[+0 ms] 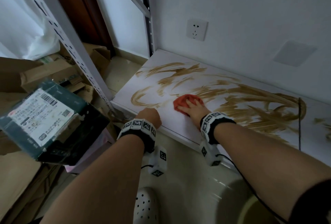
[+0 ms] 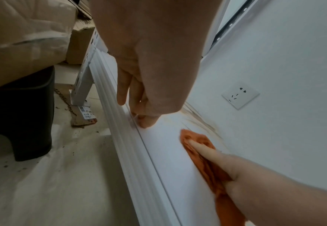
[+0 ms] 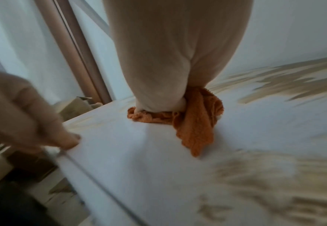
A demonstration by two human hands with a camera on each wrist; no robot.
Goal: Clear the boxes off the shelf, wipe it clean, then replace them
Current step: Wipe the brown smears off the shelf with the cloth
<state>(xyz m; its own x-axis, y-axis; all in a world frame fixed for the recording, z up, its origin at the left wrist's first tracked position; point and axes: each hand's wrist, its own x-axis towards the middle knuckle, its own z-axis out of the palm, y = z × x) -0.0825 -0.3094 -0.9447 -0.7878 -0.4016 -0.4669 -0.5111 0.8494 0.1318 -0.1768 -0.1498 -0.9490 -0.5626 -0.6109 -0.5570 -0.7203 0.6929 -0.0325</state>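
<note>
your right hand (image 1: 192, 108) lies flat, fingers spread, pressing the orange cloth (image 1: 180, 102) onto the white shelf (image 1: 175, 121) near its centre. your left hand (image 1: 149, 117) grips the front edge at about 8 o'clock from the cloth, fingers curled over the lip. the shelf carries no boxes, so clearing looks done; cardboard boxes (image 1: 53, 69) sit on the floor at 9 o'clock. brown smears (image 1: 250, 101) cover most of the board from 12 through 4 o'clock, so most of the wiping and all replacing remain.
</note>
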